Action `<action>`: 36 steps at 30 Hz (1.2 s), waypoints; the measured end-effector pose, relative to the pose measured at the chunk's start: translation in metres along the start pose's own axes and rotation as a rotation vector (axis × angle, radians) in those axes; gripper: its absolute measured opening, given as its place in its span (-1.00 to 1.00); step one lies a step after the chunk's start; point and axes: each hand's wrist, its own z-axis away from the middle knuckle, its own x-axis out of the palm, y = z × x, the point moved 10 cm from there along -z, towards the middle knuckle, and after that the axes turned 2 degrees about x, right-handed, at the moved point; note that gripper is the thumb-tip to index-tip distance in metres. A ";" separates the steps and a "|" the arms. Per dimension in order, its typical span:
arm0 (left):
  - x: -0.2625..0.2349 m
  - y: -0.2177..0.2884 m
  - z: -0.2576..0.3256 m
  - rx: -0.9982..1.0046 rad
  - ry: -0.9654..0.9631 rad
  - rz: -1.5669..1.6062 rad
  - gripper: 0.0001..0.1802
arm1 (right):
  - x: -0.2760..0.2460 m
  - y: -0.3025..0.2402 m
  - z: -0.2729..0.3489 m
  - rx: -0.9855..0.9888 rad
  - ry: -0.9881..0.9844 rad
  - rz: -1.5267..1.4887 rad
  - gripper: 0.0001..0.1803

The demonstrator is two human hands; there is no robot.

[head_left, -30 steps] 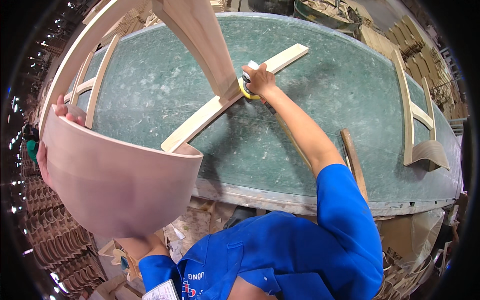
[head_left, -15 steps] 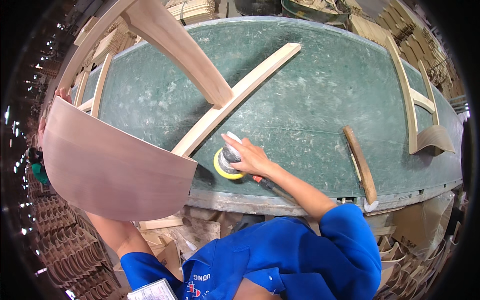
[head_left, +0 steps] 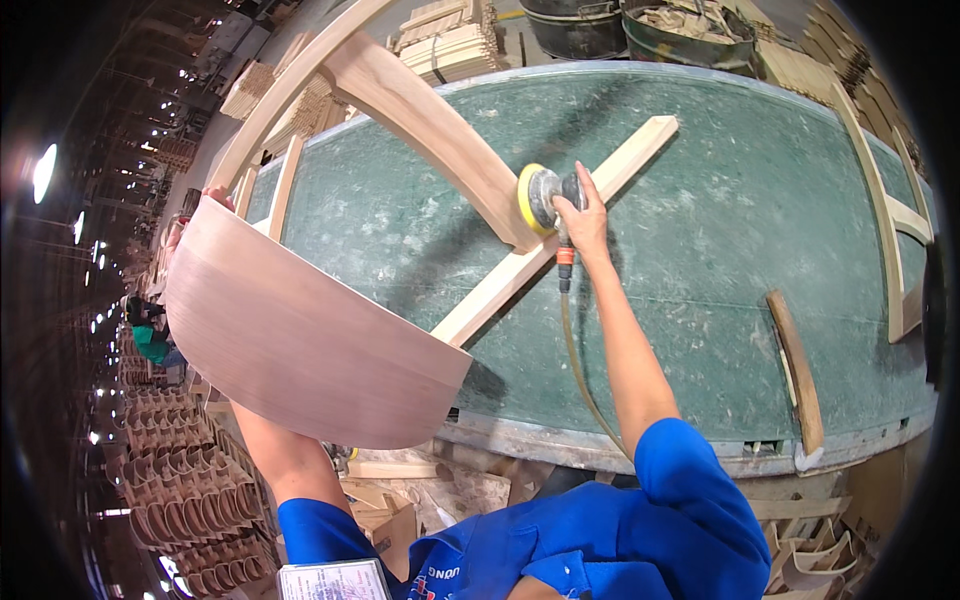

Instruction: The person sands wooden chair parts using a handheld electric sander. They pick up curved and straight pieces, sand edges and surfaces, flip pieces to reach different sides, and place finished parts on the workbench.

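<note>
A pale wooden chair frame (head_left: 430,130) with a broad curved backrest panel (head_left: 310,330) stands tilted on the green worktable (head_left: 700,250). Fingers of my left hand (head_left: 219,198) curl over the panel's far left corner, by the frame's post; the rest of that hand is hidden behind the panel. My right hand (head_left: 588,218) grips a round orbital sander (head_left: 545,197) with a yellow-edged pad. The pad is turned on edge, facing left, at the wide rail's side near its joint with the long leg (head_left: 630,160). A hose (head_left: 575,350) trails from the sander toward me.
A wooden-handled tool (head_left: 797,370) lies near the table's front right edge. Other chair frames (head_left: 880,210) stand at the right and left ends. Beyond the table are stacked wood pieces (head_left: 447,40) and dark bins (head_left: 575,30). A person in green (head_left: 152,343) is far left.
My right hand has raised the sander from over the table near the front edge up to the rail, turning its pad sideways. My left hand keeps its hold. The whole view has shifted.
</note>
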 end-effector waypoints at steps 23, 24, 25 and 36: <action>0.001 0.013 0.016 0.543 0.292 0.106 -0.23 | -0.107 -0.038 0.203 0.140 -0.759 0.878 -0.22; 0.004 0.011 0.021 0.574 0.301 0.093 -0.23 | -0.130 -0.044 0.198 0.143 -0.659 0.921 -0.25; 0.009 0.009 0.025 0.601 0.306 0.080 -0.23 | -0.150 -0.046 0.194 0.160 -0.593 0.952 -0.25; 0.072 -0.040 0.091 0.957 0.483 0.021 -0.21 | -0.189 -0.092 0.193 -0.006 -0.194 0.591 -0.53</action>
